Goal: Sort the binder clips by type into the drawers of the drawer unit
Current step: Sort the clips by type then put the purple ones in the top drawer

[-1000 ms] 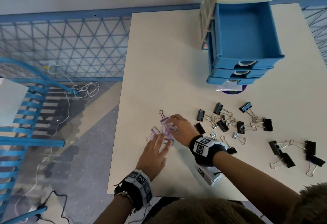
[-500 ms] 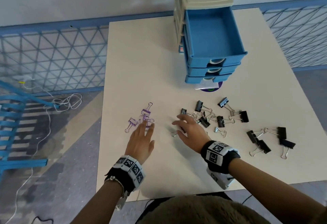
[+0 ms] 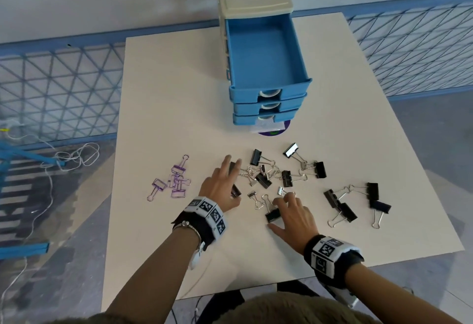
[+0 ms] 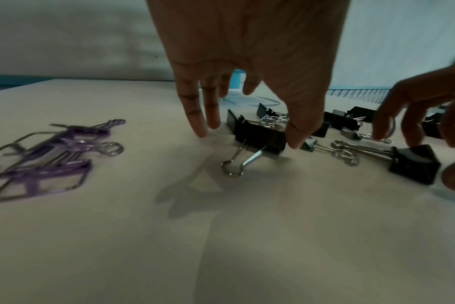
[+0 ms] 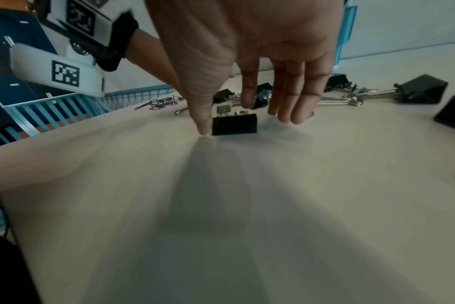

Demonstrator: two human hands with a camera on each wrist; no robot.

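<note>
The sorting is at the gathering step. No clip is in the blue plastic drawer unit (image 3: 266,68) yet, judging from its top drawer, which stands pulled out and bare in the upper middle of the head view.

The left hand (image 3: 221,185) is spread with straight fingers over a black metal binder clip (image 4: 257,133) at the centre of the white table (image 3: 166,93); the thumb touches the clip. The right hand (image 3: 294,216) is also open, its thumb just beside another black clip (image 5: 234,124) at lower centre.

The purple wire clips (image 3: 174,183) lie grouped at the left, apart from the black ones.

Next, each hand probably must close on its clip and carry it to a drawer.
</note>
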